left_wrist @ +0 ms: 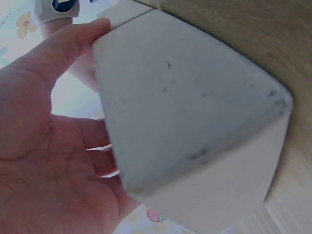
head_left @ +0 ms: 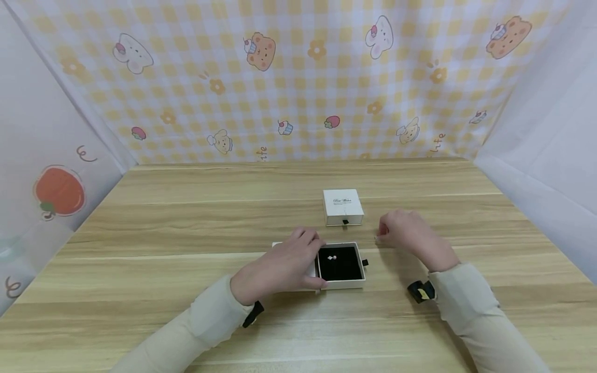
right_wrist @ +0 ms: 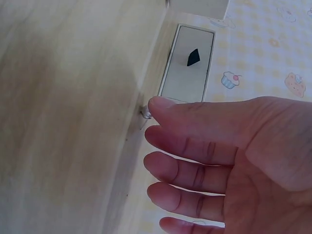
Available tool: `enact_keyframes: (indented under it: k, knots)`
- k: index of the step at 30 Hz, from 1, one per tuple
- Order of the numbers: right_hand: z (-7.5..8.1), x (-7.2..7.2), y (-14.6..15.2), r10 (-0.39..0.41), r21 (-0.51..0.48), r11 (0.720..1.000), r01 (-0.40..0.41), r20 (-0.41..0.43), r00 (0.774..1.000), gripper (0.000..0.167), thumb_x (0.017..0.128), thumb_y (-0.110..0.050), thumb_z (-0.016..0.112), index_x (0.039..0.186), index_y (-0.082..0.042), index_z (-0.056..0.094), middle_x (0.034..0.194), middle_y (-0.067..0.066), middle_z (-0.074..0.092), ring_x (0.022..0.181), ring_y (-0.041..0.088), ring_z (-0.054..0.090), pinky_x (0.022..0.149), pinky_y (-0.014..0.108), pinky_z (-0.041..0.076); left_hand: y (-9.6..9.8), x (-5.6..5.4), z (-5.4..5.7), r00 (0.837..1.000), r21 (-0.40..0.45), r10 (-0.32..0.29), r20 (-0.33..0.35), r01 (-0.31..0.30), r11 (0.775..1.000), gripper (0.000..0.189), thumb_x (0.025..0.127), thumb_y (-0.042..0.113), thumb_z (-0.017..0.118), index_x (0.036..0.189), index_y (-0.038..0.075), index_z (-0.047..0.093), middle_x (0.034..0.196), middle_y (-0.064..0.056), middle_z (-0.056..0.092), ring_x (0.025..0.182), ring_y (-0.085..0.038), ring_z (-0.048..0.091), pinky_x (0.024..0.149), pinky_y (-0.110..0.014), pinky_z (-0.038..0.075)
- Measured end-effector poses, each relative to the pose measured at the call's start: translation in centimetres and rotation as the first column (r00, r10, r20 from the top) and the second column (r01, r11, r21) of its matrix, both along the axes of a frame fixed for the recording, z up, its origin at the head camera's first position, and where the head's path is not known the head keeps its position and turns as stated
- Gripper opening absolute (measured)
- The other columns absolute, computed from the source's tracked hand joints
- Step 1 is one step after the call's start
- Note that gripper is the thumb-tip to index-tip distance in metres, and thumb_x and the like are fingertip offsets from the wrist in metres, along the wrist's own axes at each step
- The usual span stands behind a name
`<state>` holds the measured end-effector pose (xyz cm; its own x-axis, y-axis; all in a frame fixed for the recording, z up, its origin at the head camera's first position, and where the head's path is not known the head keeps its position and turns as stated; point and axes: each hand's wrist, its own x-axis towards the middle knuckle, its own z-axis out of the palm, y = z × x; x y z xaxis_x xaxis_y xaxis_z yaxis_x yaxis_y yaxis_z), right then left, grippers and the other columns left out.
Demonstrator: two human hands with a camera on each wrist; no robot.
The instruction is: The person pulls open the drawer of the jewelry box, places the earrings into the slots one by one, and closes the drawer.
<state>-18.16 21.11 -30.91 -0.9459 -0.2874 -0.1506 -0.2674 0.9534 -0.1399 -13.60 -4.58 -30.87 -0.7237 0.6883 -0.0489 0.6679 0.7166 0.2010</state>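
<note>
My left hand point(head_left: 284, 261) lies across the white sleeve point(left_wrist: 190, 97) of a slide-out jewelry box, gripping it between the thumb at the near edge and the fingers at the far edge. The box's drawer point(head_left: 342, 284) is pulled out to the right, with a black lining and a black pull tab. On the lining sit small shiny earrings point(head_left: 331, 257). To the right of the drawer, my right hand point(head_left: 410, 235) pinches a small shiny earring point(right_wrist: 146, 112) between thumb and index fingertips, low over the table. The palm hides the middle of the sleeve in the head view.
A second white box point(head_left: 343, 204) with printed lettering and a black tab stands shut behind the drawer, to the left of my right hand. The wood-grain table point(head_left: 163, 223) is bordered at the back by a yellow checked cloth point(head_left: 298, 67).
</note>
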Motion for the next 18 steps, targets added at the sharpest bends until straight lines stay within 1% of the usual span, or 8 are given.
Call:
enact_keyframes:
  k: [8,12,18]
  knots:
    - [-0.18,0.02,-0.18,-0.029,-0.023,0.999,0.030,0.030,0.999,0.014,0.081,-0.023,0.070,0.076,-0.010,0.064,0.073,-0.001,0.060,0.066,0.015,0.050,0.062,0.030,0.041,-0.01,0.03,0.02,1.000,0.003,-0.002,-0.003,0.002,1.000,0.068,0.078,0.047,0.069,0.127,0.004,0.052,0.122,-0.005,0.049,0.117,-0.022,0.040,0.091,-0.031,0.046]
    - [-0.21,0.02,-0.26,-0.028,-0.027,0.999,0.029,0.028,0.999,0.014,0.082,-0.022,0.069,0.076,-0.010,0.064,0.071,-0.001,0.058,0.064,0.015,0.048,0.060,0.029,0.039,-0.06,0.03,0.01,1.000,0.001,-0.004,-0.011,0.004,1.000,0.069,0.078,0.048,0.069,0.128,0.004,0.052,0.122,-0.005,0.050,0.115,-0.021,0.041,0.090,-0.031,0.046]
    - [-0.16,0.08,-0.33,-0.028,-0.023,0.999,0.029,0.038,0.999,0.013,0.082,-0.022,0.069,0.079,-0.009,0.065,0.073,-0.001,0.060,0.066,0.015,0.049,0.061,0.030,0.040,-0.01,0.02,0.00,1.000,-0.002,-0.005,-0.015,0.005,1.000,0.069,0.078,0.048,0.069,0.127,0.004,0.052,0.121,-0.005,0.050,0.115,-0.021,0.040,0.090,-0.030,0.046]
